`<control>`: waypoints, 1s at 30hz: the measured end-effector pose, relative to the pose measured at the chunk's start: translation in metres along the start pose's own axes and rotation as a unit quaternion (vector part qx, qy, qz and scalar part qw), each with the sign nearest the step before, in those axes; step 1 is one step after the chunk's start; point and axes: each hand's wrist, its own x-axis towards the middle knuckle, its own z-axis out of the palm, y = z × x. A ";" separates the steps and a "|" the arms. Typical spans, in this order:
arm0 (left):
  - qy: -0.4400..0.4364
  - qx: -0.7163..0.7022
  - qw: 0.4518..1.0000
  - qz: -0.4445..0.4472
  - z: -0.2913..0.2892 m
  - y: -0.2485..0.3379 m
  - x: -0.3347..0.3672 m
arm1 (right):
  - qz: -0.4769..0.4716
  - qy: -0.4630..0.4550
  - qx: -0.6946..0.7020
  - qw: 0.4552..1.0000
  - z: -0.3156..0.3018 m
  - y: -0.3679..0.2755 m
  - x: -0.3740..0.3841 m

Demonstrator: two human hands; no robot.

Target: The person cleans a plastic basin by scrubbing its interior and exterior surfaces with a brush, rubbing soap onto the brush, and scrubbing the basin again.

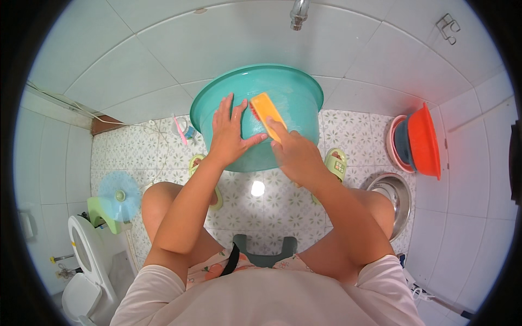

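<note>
- Landmark: teal tub (291,127), on the tiled floor (239,217) by the white wall (321,49), straight ahead of the person. Rim on its wall side; whitish streaks on the surface around the brush. Can't tell whether that's the inner or outer face.
- Left hand (231,133): palm down on the tub, left of its middle. Fingers spread wide, thumb out toward the brush; no object seen in it.
- Right hand (298,156): over the tub's near right part, fingers wrapped around the handle of the yellow brush (267,115).
- Brush: over the tub's middle, slanting, head toward the wall. Red bristles on its left side, facing the left hand. Bristle contact with the tub: can't tell.
- Left of the tub: pink stick-like item (179,130); farther out, blue fan-like disc (111,187) and white toilet (89,261).
- Right of the tub: orange basin (427,144) tipped on its side, nested with others; metal basin (403,204) nearer the person.
- Above the tub: metal tap (298,15).
- Near side of the tub: green slippers (336,163), one each side, on the person's feet.
</note>
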 end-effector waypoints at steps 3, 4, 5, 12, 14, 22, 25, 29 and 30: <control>0.007 -0.005 1.000 0.015 -0.004 0.003 0.001 | 0.049 -0.004 -0.024 0.998 -0.007 0.003 0.010; 0.007 -0.005 1.000 0.015 -0.003 0.003 0.002 | 0.108 0.012 -0.042 0.993 -0.011 0.007 0.015; -0.005 0.003 1.000 0.007 -0.001 0.003 0.002 | 0.108 0.013 -0.043 0.993 -0.009 0.010 0.016; -0.018 -0.006 0.999 -0.044 0.003 -0.001 0.005 | 0.020 0.027 -0.081 0.996 0.015 0.007 0.015; -0.024 0.014 0.999 -0.040 -0.001 0.003 0.005 | 0.035 0.032 -0.077 0.996 0.004 0.012 0.023; -0.114 0.066 0.988 -0.080 -0.021 0.008 0.026 | 0.014 0.050 -0.040 0.998 0.009 -0.017 0.024; -0.117 0.028 0.990 -0.075 -0.021 0.005 0.034 | 0.042 0.079 -0.007 0.996 0.000 -0.003 0.037; -0.124 -0.001 0.987 -0.100 -0.016 0.002 0.040 | 0.080 0.052 -0.030 0.995 0.003 -0.007 0.042; -0.132 0.000 0.986 -0.105 -0.016 0.001 0.042 | 0.080 0.045 -0.017 0.996 0.004 -0.010 0.042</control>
